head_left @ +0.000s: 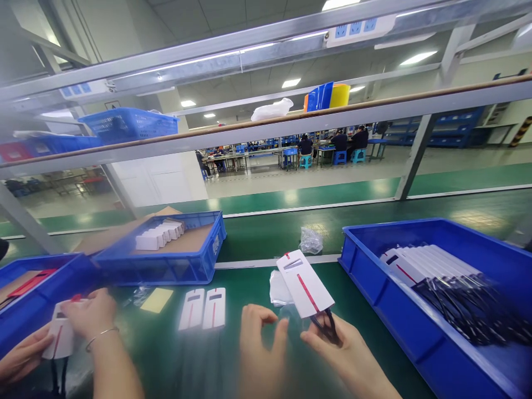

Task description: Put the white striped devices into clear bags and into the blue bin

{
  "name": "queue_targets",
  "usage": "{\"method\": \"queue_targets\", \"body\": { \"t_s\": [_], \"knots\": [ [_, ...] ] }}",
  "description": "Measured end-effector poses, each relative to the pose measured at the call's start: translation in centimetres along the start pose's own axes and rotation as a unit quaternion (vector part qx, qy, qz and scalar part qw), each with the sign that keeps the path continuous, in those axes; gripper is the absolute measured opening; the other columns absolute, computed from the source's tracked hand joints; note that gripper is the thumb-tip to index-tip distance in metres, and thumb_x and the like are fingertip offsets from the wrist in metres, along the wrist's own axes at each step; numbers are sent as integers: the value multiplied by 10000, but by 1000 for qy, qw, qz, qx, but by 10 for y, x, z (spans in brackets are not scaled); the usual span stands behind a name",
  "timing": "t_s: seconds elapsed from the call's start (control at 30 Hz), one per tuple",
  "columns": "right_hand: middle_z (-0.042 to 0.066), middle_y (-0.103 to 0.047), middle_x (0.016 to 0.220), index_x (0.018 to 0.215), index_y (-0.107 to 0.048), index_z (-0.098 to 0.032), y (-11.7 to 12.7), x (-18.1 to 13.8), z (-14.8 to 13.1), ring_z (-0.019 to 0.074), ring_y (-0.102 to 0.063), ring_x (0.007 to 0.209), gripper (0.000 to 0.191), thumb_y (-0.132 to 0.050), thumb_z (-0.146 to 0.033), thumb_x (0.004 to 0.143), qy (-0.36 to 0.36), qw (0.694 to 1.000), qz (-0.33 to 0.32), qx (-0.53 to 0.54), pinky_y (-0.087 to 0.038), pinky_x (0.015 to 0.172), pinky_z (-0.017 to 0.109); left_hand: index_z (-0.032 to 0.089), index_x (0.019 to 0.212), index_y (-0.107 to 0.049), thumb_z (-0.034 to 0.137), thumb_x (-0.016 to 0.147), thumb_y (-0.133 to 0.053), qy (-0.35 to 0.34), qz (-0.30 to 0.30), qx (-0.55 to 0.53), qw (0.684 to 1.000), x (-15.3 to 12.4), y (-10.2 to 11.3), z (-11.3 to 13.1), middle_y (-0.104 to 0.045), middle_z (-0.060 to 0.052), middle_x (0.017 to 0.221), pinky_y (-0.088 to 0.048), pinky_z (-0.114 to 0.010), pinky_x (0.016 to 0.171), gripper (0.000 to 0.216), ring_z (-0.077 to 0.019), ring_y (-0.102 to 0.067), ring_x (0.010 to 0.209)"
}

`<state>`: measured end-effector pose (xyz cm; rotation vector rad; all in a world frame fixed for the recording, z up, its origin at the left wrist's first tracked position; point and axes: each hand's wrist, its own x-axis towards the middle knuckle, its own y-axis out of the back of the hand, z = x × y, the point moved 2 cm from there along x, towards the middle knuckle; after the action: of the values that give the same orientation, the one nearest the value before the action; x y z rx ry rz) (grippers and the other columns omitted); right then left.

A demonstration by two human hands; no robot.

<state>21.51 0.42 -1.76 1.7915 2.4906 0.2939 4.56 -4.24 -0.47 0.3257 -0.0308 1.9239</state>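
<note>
My right hand point(343, 346) is closed around the black cables point(326, 326) of a flat white device point(305, 284). The device tilts up above the hand, showing a red stripe and a small dark window. My left hand point(264, 338) is beside it, its fingers curved and the thumb apart, with nothing visibly gripped. Faint clear plastic shows between my hands, though its edges are hard to make out. Behind the device lies a stack of clear plastic bags point(280, 289). Two similar white devices point(214, 307) rest on the green table to the left, their cables blurred.
A blue bin point(399, 332) at right holds a row of white devices point(432, 266) with black cables. Another blue bin point(166, 269) has white pieces. At far left, a co-worker's hands point(93, 313) hold a similar device. Crumpled plastic point(311, 241) and yellow paper point(157, 300) lie about.
</note>
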Motion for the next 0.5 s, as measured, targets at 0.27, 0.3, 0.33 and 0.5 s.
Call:
{"method": "queue_targets", "body": {
  "t_s": [0.27,0.3,0.33,0.5],
  "knots": [
    [-16,-590,765,793,-588,-207,-5,-4,-2,177,-532,729,305,-732,-474,820,-6,998,-47,52,-442,651,260,263,678,-723,467,804,-709,12,-99,-17,995,4,-11,7,-647,-27,722,-459,-328,642,240,-248,-616,740],
    [-16,-582,777,806,-588,-206,-2,-3,-1,176,-526,741,307,-730,-478,826,-7,996,-60,59,-433,653,259,258,676,-718,481,805,-708,8,-100,-16,995,4,-12,8,-647,-24,718,-454,-319,629,259,-240,-615,731],
    [-18,-572,785,819,-590,-205,0,-2,0,174,-517,747,316,-726,-491,831,-9,996,-68,61,-421,649,256,256,679,-717,492,805,-708,5,-105,-15,994,4,-13,8,-650,-23,720,-449,-311,619,268,-235,-616,729],
    [-34,-474,764,805,-551,-204,13,-1,-5,137,-422,683,409,-677,-589,862,-43,993,-105,31,-358,560,223,269,686,-728,456,820,-695,-21,-122,5,992,0,-15,8,-655,-27,724,-440,-319,638,233,-236,-625,727]
  ]
}}
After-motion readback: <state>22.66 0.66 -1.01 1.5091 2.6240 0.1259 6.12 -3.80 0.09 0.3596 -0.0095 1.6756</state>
